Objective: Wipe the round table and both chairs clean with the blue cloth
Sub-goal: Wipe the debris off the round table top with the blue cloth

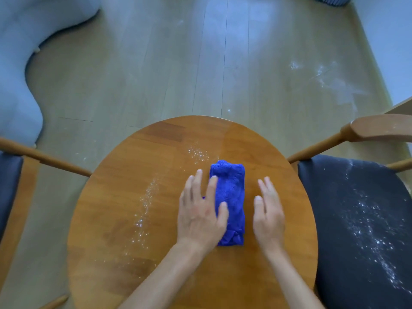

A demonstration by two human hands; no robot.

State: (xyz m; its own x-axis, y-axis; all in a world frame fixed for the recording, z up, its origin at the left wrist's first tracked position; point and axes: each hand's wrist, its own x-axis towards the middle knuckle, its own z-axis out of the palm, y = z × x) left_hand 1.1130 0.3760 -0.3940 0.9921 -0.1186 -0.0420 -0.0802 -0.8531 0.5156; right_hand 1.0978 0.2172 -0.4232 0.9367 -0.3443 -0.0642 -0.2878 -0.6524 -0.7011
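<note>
Pale plank flooring (156, 63) surrounds the round table (124, 197), whose near edge is cut off at the frame bottom. Mid-frame lies the folded blue cloth (231, 197); the left hand (200, 215) rests flat over its left edge, fingers straight, hiding part of it. Just right of the cloth, the right hand (268, 215) is flat and relaxed. White powder (145, 206) streaks the tabletop. Both chairs are cropped: the right chair (356, 219) has a dusted seat, while the left chair (9, 181) barely shows.

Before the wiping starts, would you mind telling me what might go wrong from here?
1. White powder lies left of the blue cloth on the round table; strokes toward the edge would likely sweep it onto the already dusty floor.
2. The right chair seat is heavily dusted, so a cloth loaded from the table may only smear it.
3. The left hand rests flat, without a grip; the folded cloth may bunch.
</note>
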